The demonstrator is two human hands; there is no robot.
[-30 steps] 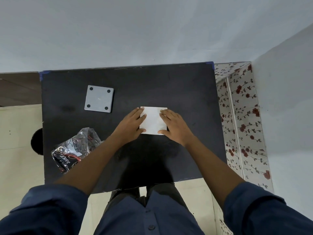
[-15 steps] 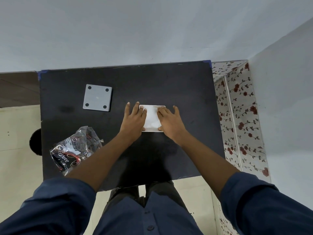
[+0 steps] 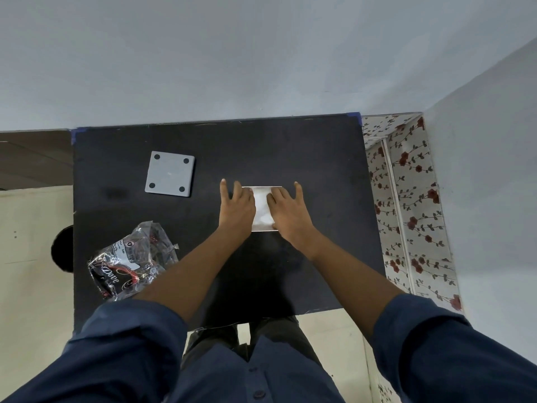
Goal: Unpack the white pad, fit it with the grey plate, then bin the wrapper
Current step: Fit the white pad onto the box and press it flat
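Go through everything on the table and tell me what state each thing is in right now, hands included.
White pad: unwrapped, flat on the black table, pressed under both hands.
Grey plate: flat, untouched, apart from the pad, not fitted.
Wrapper: empty-looking, crumpled, near the table's left edge, not binned.
Left hand: flat, fingers spread, on the pad's left side.
Right hand: flat, fingers spread, on the pad's right side.

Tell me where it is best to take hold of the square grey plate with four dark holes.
The square grey plate lies flat and free on the black table. Probably pinch two opposite edges from above, avoiding the corner holes; its thin, flat shape offers no other grip.
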